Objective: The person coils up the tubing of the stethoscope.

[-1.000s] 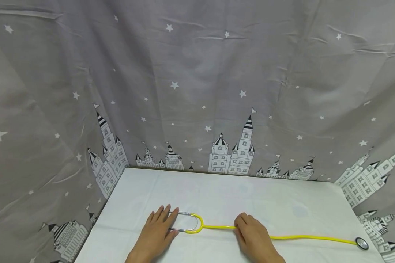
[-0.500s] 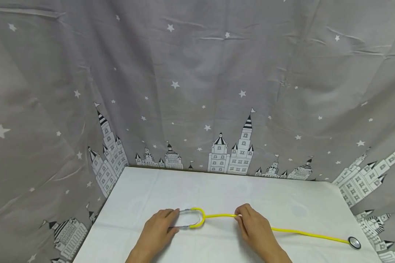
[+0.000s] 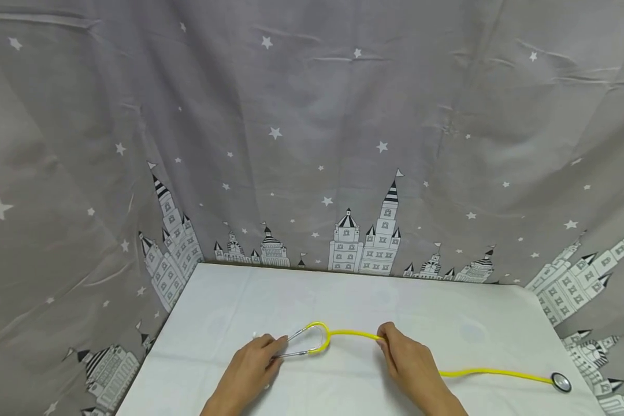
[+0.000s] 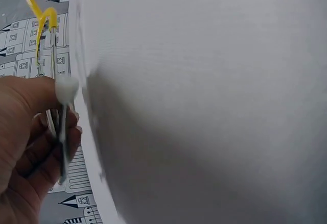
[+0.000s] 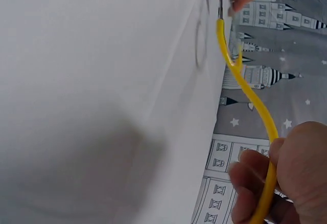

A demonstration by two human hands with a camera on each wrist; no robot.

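A stethoscope with yellow tubing (image 3: 351, 332) stretches left to right over the white table. My left hand (image 3: 252, 365) grips its two metal ear tubes, and in the left wrist view a whitish eartip (image 4: 66, 89) shows by the thumb. My right hand (image 3: 411, 364) pinches the tubing to the right of the yellow fork (image 3: 326, 336). In the right wrist view the tube (image 5: 263, 114) runs between thumb and fingers. The held stretch is raised over the table, casting a shadow. At the far right, the round chestpiece (image 3: 561, 382) lies on the tabletop.
The white-covered table (image 3: 270, 289) ends at a back edge against a grey curtain (image 3: 312, 115) printed with stars and castles. The same curtain hangs along the left and right sides.
Both hands have closed on the stethoscope and raised its left part. The ear tubes have drawn nearer each other, and the fork has moved up and right. The chestpiece has shifted slightly left.
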